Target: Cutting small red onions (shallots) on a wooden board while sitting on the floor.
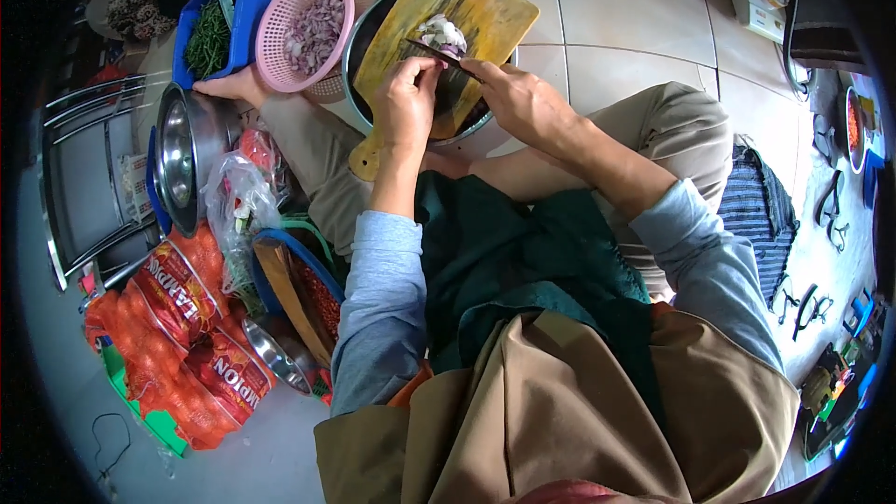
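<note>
A worn wooden cutting board [483,3] with a short handle lies across a round metal basin [348,59] between my legs. My right hand [528,105] grips a knife [430,50], its dark blade pointing left over the board. Under my left hand [408,103] is the board's near left part. Its fingertips pinch a small purplish piece, apparently shallot [444,65], close to the blade. Just beyond the knife sits a small heap of cut shallots [441,31], white and purple. What lies inside the basin is mostly hidden by the board.
A pink plastic colander [267,49] of chopped shallots stands left of the basin. Beside it, a blue bin [252,10] holds green chillies [208,42] and another knife [225,0]. Metal bowls [178,157], a plastic bag [241,192] and orange mesh sacks [189,336] crowd my left.
</note>
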Demonstrator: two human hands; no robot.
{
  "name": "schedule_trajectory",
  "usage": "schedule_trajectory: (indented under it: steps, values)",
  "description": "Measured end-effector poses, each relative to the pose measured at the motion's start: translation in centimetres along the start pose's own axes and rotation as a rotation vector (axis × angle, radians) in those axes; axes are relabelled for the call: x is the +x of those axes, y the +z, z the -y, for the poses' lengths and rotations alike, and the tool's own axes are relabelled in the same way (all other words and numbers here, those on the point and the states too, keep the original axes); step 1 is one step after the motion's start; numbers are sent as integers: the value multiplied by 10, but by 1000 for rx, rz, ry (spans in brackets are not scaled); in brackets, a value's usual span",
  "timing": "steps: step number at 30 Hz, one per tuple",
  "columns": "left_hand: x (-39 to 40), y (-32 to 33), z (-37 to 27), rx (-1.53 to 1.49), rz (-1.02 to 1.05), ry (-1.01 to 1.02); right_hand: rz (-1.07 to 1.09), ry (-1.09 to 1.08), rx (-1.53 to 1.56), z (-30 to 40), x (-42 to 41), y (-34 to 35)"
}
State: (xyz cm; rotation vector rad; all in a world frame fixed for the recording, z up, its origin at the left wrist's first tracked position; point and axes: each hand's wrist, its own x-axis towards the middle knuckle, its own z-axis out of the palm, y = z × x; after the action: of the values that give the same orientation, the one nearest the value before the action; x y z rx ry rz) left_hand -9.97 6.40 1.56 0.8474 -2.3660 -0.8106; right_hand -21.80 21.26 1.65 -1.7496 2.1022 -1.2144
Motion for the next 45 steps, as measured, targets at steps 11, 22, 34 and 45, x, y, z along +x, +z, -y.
schedule_trajectory:
  steps: [11,22,34,45]
  values:
    - [1,0,-2,1,-33,61,128,49,-178,-5,9,14]
    - [-1,4,7,-66,-28,-54,33,12,-11,0,-4,-2]
    - [1,-2,-4,-22,-58,83,115,20,-187,-9,-4,8]
    - [-2,5,14,-93,-20,-10,27,28,-4,5,-6,-14]
